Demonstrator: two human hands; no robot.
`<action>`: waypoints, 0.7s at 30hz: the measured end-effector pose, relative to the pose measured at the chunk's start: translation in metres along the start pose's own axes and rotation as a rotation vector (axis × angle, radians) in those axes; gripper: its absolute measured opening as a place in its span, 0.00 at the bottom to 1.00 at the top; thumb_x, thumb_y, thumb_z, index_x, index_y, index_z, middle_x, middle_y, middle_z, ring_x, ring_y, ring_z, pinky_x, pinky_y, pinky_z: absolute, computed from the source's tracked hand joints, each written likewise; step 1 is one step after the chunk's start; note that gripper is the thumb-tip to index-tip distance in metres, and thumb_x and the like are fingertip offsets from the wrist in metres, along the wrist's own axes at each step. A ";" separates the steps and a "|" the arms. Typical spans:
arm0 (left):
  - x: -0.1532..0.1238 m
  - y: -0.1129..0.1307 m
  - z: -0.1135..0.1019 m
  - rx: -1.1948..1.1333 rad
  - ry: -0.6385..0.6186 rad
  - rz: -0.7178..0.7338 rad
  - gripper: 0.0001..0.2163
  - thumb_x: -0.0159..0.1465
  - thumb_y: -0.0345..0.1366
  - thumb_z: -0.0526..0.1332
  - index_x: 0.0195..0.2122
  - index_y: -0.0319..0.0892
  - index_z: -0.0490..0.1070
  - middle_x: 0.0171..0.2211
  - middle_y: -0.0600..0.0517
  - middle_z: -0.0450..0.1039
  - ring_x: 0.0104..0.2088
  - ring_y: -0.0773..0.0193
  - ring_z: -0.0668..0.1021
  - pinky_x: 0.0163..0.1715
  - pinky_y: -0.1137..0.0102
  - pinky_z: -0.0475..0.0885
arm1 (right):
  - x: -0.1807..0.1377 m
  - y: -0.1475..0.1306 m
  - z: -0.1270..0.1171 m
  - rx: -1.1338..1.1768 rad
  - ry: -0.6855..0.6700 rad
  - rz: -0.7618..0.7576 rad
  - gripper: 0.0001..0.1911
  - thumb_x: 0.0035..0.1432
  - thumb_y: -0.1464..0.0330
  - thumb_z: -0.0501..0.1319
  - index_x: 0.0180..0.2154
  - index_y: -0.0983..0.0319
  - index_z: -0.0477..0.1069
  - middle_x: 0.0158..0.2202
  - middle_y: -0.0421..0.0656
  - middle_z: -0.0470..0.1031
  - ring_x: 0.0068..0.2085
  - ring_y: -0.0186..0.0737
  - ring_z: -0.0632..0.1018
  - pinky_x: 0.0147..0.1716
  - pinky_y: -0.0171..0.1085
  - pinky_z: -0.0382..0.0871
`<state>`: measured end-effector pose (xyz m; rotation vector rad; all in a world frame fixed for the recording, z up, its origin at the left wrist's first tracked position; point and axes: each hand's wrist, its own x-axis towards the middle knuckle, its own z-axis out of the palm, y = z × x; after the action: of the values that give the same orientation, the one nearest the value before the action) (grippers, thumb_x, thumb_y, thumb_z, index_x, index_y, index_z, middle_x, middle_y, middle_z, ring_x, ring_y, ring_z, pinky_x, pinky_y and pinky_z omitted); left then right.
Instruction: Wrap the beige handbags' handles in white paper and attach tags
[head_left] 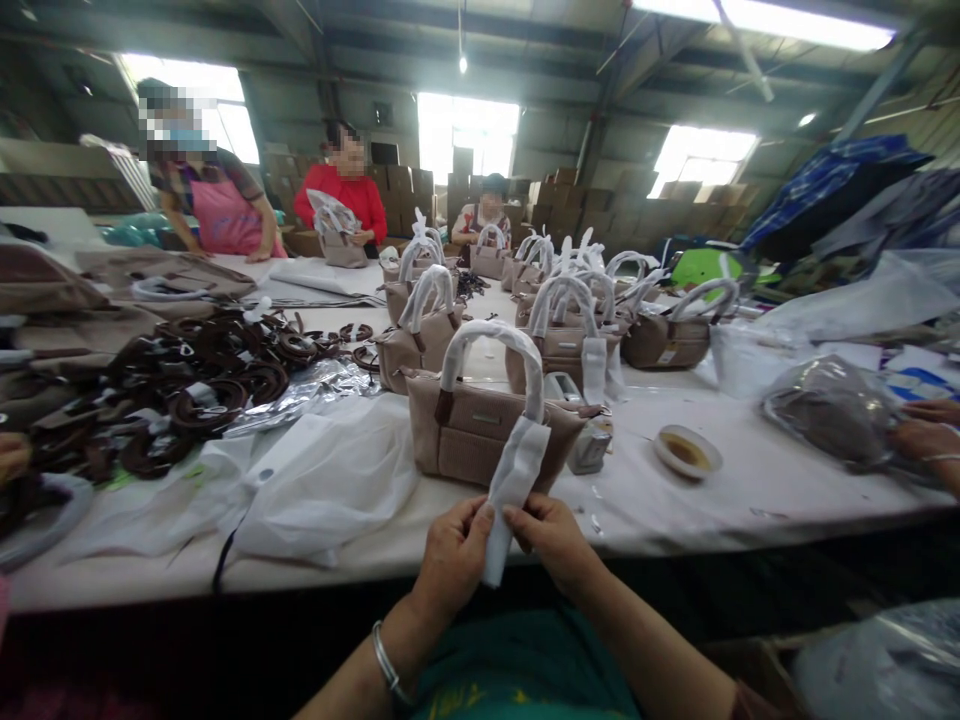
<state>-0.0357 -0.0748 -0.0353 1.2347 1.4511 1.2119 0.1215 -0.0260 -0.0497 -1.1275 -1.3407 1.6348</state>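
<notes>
Upright at the table's front edge stands a taupe handbag [465,455], its arched handle wrapped in white tissue. From the right end of that handle a strip of white wrapping paper [511,480] hangs down over the bag's front. My left hand [456,545] pinches the strip's lower part from the left, with a silver bangle on the wrist. On the other side, my right hand [551,535] is closed on the same strip, thumb pressed to its edge. The strip's end pokes out below my fingers. Parts of my fingers are hidden behind the paper.
Several wrapped handbags [559,335] stand farther back. Coiled brown straps [202,390] and a white plastic bag [330,480] lie left. A small dish [686,452] sits right, near a bagged handbag [832,410] touched by another person's hands. Several people work across the table [630,510].
</notes>
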 end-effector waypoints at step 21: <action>0.110 0.038 -0.106 0.054 0.494 0.200 0.23 0.57 0.47 0.64 0.49 0.38 0.72 0.49 0.41 0.75 0.51 0.52 0.75 0.51 0.62 0.68 | -0.005 0.038 -0.042 -0.064 0.190 -0.010 0.33 0.50 0.41 0.60 0.46 0.59 0.75 0.46 0.49 0.77 0.40 0.48 0.78 0.28 0.37 0.70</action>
<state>-0.1497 0.0207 0.0178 1.1876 1.7484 1.7116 0.1625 -0.0236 -0.0888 -1.2783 -1.2807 1.4467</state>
